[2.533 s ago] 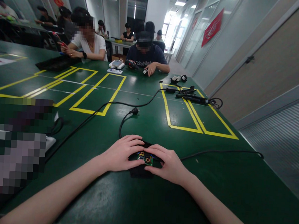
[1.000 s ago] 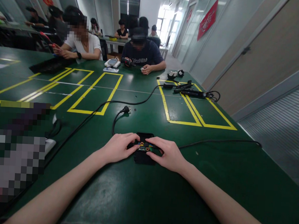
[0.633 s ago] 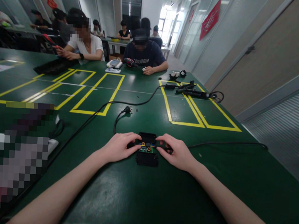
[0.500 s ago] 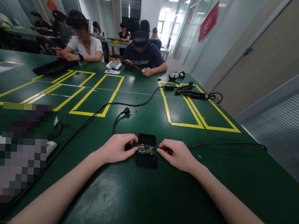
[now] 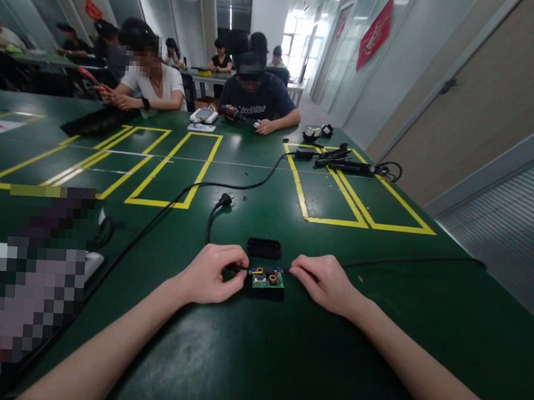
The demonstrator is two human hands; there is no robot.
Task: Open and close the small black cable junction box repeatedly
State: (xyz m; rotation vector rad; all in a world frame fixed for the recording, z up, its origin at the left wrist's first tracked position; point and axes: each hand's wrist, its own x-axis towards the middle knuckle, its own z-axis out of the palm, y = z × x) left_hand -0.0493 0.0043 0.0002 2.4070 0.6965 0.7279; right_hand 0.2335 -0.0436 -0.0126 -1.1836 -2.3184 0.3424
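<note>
A small green circuit board [image 5: 267, 280] with copper coils hangs between my hands, joined at both ends to black cables by thin coloured wires. My left hand [image 5: 216, 274] pinches the cable end on the board's left; this cable leads to a black power plug [image 5: 224, 200] farther back. With thumb and forefinger, my right hand [image 5: 323, 282] grips the other black power cord [image 5: 407, 258], which runs off to the right. One black plastic case half [image 5: 263, 247] lies just behind the board. The other case half [image 5: 268, 294] is below the board and mostly covered by it.
A long black cable [image 5: 168, 210] crosses the green table from lower left to a black adapter [image 5: 304, 155]. Beyond are yellow tape outlines [image 5: 157, 204] and a cluster of black tools and cords [image 5: 349, 167]. Two people sit across the table; one holds a black tool.
Both hands have moved slightly nearer to me and to the right with the circuit board. The board now covers most of the near case half; the far half stays behind.
</note>
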